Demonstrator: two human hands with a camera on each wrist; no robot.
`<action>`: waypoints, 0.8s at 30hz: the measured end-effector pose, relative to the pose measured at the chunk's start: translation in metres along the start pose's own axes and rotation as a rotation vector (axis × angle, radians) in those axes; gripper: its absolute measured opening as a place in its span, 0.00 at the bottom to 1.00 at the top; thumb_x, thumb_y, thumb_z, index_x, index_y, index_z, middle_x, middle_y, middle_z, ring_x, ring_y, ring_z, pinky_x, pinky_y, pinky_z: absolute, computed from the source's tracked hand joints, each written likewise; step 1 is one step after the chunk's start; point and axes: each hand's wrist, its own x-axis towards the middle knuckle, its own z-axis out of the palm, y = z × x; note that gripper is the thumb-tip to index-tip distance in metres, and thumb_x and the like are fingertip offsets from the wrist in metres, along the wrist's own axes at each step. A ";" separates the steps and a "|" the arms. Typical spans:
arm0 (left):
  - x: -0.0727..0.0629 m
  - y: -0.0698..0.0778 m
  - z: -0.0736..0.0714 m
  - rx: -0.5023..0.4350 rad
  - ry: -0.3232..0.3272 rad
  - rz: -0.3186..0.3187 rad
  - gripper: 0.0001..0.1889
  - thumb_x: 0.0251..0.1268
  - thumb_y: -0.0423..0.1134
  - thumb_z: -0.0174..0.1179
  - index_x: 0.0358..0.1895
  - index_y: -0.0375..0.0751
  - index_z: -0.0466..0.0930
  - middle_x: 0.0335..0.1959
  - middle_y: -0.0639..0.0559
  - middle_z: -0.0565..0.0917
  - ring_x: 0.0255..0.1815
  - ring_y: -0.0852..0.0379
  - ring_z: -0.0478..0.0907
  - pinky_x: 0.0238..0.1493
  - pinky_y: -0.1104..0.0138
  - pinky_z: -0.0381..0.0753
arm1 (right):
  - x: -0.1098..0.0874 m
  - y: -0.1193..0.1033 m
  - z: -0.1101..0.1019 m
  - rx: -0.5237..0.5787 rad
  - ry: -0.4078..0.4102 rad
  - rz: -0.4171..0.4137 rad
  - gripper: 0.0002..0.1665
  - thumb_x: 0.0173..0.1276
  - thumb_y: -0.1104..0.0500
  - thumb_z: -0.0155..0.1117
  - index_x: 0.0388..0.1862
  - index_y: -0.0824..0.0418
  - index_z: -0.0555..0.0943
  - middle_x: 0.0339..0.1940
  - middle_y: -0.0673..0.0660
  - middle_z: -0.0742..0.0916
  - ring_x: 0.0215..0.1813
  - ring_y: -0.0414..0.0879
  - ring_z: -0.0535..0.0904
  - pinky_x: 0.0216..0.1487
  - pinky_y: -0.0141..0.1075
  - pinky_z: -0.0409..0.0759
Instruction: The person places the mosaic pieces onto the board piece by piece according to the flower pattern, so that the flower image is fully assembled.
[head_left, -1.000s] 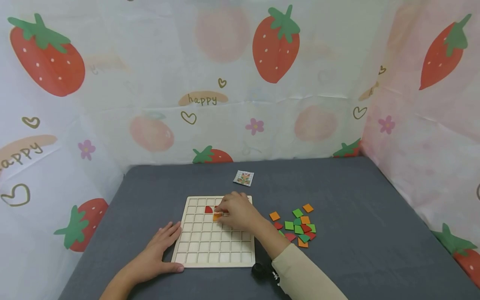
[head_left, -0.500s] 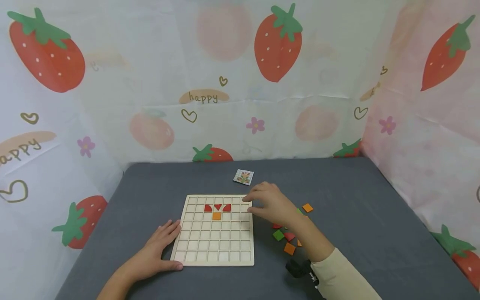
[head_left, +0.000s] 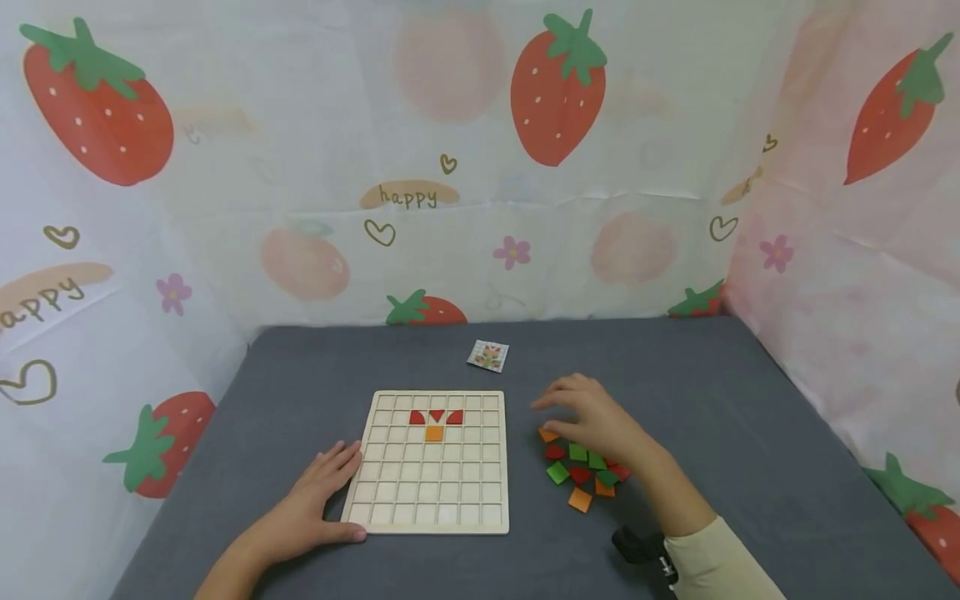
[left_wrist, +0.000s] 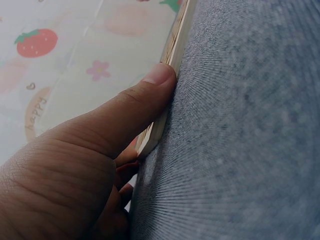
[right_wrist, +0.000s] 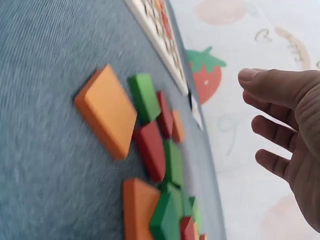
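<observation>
Progress looks early, judging by your grid board (head_left: 427,529): four of its cells hold pieces, toward its 12 o'clock side. Three red pieces (head_left: 417,418) sit in one row, and an orange square (head_left: 434,433) lies at 6 o'clock of the middle red one. Its other cells show pale wood. Much placing seems left, since your loose pieces (head_left: 579,475), green, red and orange, lie on the grey table (head_left: 337,367) at the board's 3 o'clock, some overlapping; your arm hides part of them, so you cannot count them all.

Your right hand (head_left: 596,417) hovers over their far side, thumb and fingers apart, holding nothing. Your left hand (head_left: 322,492) rests against the board at 9 o'clock, fingers spread, thumb touching its near corner. At 1 o'clock lies a printed card (head_left: 488,356), its coloured pattern too small to read exactly.
</observation>
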 end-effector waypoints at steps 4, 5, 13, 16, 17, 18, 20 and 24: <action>0.001 0.001 0.000 -0.008 -0.014 -0.017 0.60 0.48 0.67 0.74 0.81 0.38 0.58 0.84 0.45 0.55 0.84 0.35 0.43 0.68 0.88 0.22 | -0.004 0.011 0.003 0.037 -0.002 0.027 0.19 0.66 0.59 0.75 0.56 0.54 0.88 0.53 0.50 0.86 0.58 0.52 0.77 0.61 0.58 0.74; 0.001 0.001 0.000 -0.011 -0.017 -0.022 0.60 0.48 0.67 0.74 0.81 0.38 0.57 0.84 0.45 0.55 0.84 0.35 0.43 0.68 0.88 0.22 | -0.005 0.013 0.004 0.044 -0.005 0.037 0.19 0.66 0.59 0.75 0.56 0.54 0.88 0.53 0.50 0.86 0.58 0.52 0.77 0.62 0.59 0.74; 0.001 0.000 0.000 -0.038 -0.033 -0.059 0.61 0.47 0.67 0.75 0.82 0.40 0.57 0.84 0.46 0.54 0.85 0.36 0.41 0.83 0.52 0.32 | -0.009 0.027 0.015 0.076 -0.057 0.109 0.19 0.68 0.57 0.74 0.57 0.53 0.87 0.55 0.50 0.85 0.60 0.54 0.76 0.63 0.59 0.73; 0.001 0.000 -0.001 -0.034 -0.030 -0.060 0.62 0.46 0.68 0.75 0.81 0.40 0.57 0.84 0.46 0.54 0.85 0.36 0.41 0.82 0.43 0.36 | -0.010 0.030 0.019 0.091 -0.070 0.123 0.19 0.67 0.57 0.74 0.57 0.52 0.87 0.55 0.50 0.85 0.61 0.54 0.76 0.64 0.59 0.73; 0.000 0.000 -0.001 -0.031 -0.027 -0.058 0.62 0.46 0.68 0.75 0.81 0.40 0.57 0.84 0.46 0.55 0.85 0.36 0.41 0.83 0.48 0.34 | -0.010 0.031 0.021 0.091 -0.072 0.126 0.19 0.67 0.57 0.74 0.57 0.52 0.87 0.55 0.49 0.85 0.61 0.54 0.76 0.64 0.59 0.72; 0.000 0.000 -0.001 -0.028 -0.024 -0.057 0.62 0.46 0.68 0.74 0.81 0.40 0.57 0.84 0.46 0.55 0.85 0.37 0.41 0.84 0.54 0.32 | -0.011 0.032 0.022 0.088 -0.074 0.126 0.19 0.67 0.57 0.74 0.57 0.52 0.87 0.55 0.49 0.85 0.62 0.54 0.76 0.65 0.60 0.72; 0.000 0.000 0.000 -0.025 -0.021 -0.053 0.62 0.46 0.69 0.74 0.81 0.40 0.58 0.84 0.47 0.55 0.85 0.37 0.42 0.81 0.69 0.28 | -0.011 0.033 0.023 0.085 -0.080 0.136 0.19 0.67 0.57 0.74 0.57 0.51 0.87 0.56 0.49 0.85 0.62 0.54 0.76 0.66 0.61 0.71; 0.001 0.000 -0.001 -0.023 -0.019 -0.046 0.62 0.46 0.69 0.74 0.81 0.40 0.58 0.84 0.47 0.55 0.85 0.37 0.42 0.76 0.78 0.25 | -0.012 0.035 0.025 0.074 -0.084 0.142 0.19 0.67 0.57 0.74 0.56 0.50 0.87 0.56 0.50 0.85 0.63 0.55 0.76 0.67 0.62 0.70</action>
